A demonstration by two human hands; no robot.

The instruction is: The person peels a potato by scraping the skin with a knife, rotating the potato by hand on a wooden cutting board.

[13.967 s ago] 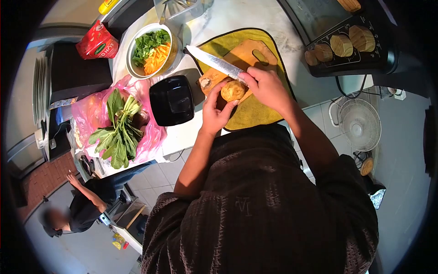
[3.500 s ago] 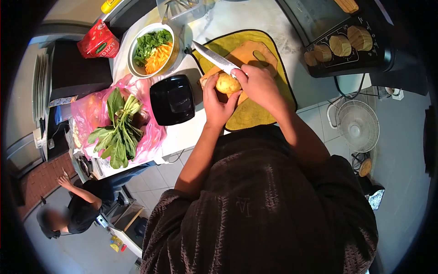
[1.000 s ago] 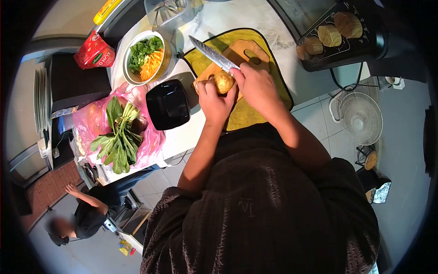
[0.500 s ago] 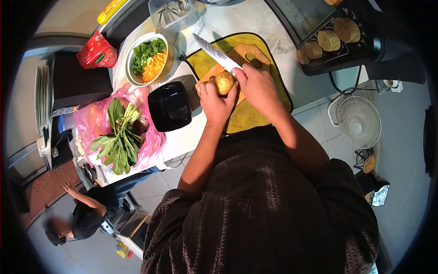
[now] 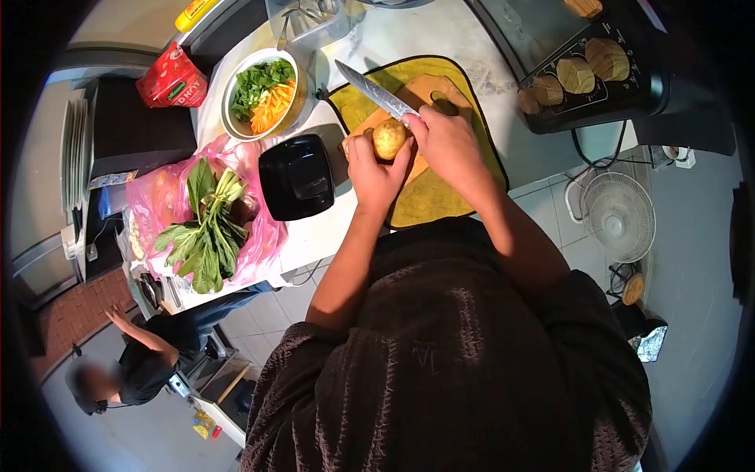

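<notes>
My left hand is closed around a yellowish potato, thumb on its right side and fingers on its left. In my right hand is a knife, gripped at its handle, which the fingers mostly hide. Its long blade points to the upper left, just above the potato. Both hands are over a wooden cutting board, which lies on a yellow-green cloth with a dark border. To the left of my left hand stands a black square bowl.
A white bowl holds chopped greens and orange shreds. Leafy greens lie on a pink plastic bag. At the back is a clear container with utensils; a black appliance stands right. Another person is at lower left.
The knife blade has tilted slightly, showing its flat side differently. Both hands keep their hold over the board; the whole view has shifted a little.
</notes>
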